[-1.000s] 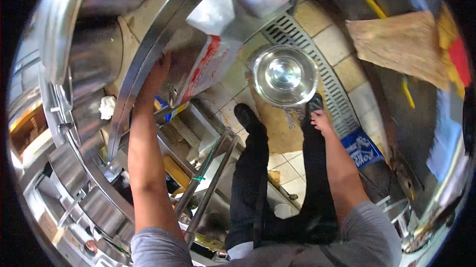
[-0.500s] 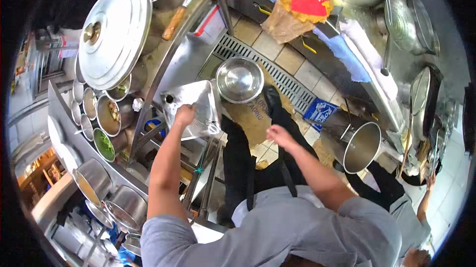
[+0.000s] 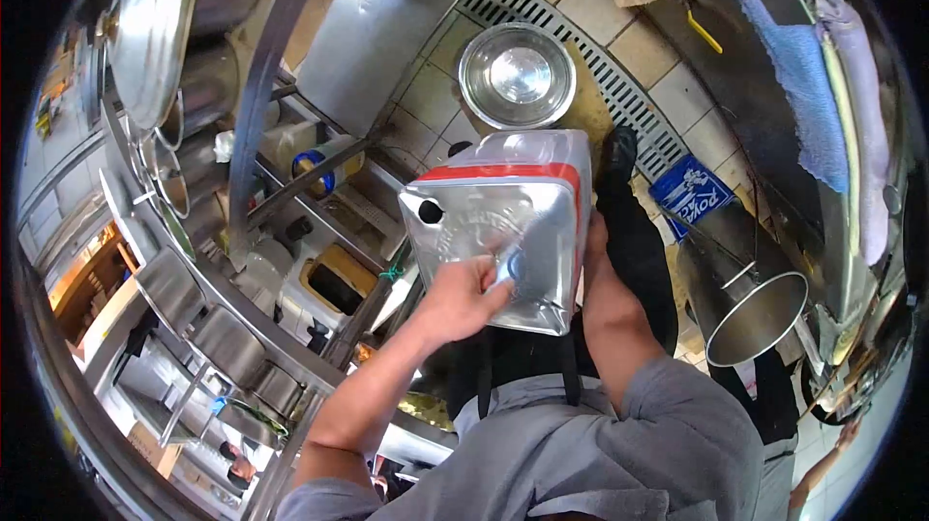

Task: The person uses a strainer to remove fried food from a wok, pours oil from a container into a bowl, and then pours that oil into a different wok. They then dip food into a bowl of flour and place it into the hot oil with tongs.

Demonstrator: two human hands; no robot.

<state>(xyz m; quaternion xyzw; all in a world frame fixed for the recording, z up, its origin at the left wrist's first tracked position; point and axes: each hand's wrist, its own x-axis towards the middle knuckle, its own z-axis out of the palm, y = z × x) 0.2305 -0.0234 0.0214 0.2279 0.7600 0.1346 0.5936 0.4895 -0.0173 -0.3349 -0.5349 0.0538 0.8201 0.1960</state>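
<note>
A large square metal tin (image 3: 503,226) with a red band and a small black spout hole is held up in front of my chest. My left hand (image 3: 463,297) lies on the tin's top face, fingers closed around a small blue cap. My right hand (image 3: 592,248) presses against the tin's right side and supports it; most of that hand is hidden behind the can. A steel bowl (image 3: 516,74) sits on the tiled floor beyond the tin, beside my black shoe (image 3: 618,155).
A steel counter rail (image 3: 254,95) with pots and a big lid (image 3: 153,28) runs along the left. A floor drain grate (image 3: 619,86), a blue packet (image 3: 691,194) and a tall steel pot (image 3: 753,313) stand on the right. Another person's hand (image 3: 852,429) shows at the lower right.
The tin has been lifted from beside the counter up to my chest. My right hand has come onto its side and my left hand has moved to the cap on top.
</note>
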